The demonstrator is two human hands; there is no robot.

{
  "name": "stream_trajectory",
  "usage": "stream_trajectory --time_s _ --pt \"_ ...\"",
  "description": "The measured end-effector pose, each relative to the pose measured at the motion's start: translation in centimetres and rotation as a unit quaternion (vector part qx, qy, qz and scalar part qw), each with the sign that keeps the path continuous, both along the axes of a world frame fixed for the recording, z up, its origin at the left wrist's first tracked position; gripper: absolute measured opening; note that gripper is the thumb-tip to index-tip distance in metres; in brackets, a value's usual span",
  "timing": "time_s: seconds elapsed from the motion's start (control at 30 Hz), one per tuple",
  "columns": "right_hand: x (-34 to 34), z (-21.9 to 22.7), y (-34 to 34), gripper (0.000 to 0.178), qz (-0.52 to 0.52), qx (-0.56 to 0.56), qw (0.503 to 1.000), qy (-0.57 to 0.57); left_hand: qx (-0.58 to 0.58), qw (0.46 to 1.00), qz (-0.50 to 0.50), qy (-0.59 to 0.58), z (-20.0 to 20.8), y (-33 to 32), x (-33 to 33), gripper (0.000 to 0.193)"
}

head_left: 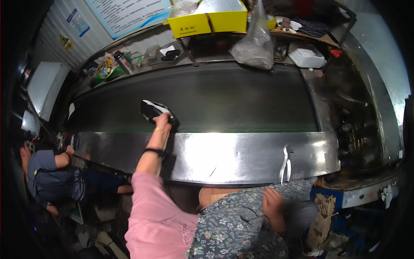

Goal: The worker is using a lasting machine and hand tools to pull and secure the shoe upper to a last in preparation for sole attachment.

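Shoe (152, 110) not yet released: nearest, your right hand (272, 204), fingers loosely curled, seemingly empty, is over your floral apron (235, 220); pliers (286, 159) lie on the metal-topped bench (241, 157); beyond, your left hand's (162, 119) fingers clasp the shoe over the dark belt (246, 97).

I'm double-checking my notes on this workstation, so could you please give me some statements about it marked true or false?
1. The left hand holds a black-and-white shoe. True.
2. The right hand grips the silver pliers. False: the pliers lie on the metal ledge, apart from that hand.
3. A co-worker is at the picture's left. True.
4. The yellow box is right of the white box. False: it is left of it.
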State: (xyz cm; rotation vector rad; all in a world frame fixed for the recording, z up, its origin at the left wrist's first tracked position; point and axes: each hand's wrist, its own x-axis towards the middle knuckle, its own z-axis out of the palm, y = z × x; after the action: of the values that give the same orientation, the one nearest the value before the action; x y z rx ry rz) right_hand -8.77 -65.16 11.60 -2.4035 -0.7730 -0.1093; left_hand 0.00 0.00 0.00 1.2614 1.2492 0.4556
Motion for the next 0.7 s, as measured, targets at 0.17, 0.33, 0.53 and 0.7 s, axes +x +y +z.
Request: stream_trajectory --time_s 0.17,0.33,0.53,0.7 --pt "1.5 3.4 -0.1 0.014 0.015 0.145 0.983 0.109 -0.394 0.844 -0.167 -0.322 16.0 -14.5 -9.1 0.052" --pt "7.1 12.5 1.7 0.041 -0.030 0.218 0.944 0.247 -0.300 0.811 -0.423 -0.270 18.8 -30.9 -13.6 0.075" --pt "6.8 17.2 -5.0 0.035 -0.198 0.409 0.885 0.103 -0.061 0.521 -0.811 -0.260 22.2 -44.8 -10.8 0.108" --pt "1.5 11.9 -6.5 0.044 -0.121 0.308 0.916 0.227 -0.022 0.601 -0.739 -0.305 19.3 -53.8 -4.9 0.099"
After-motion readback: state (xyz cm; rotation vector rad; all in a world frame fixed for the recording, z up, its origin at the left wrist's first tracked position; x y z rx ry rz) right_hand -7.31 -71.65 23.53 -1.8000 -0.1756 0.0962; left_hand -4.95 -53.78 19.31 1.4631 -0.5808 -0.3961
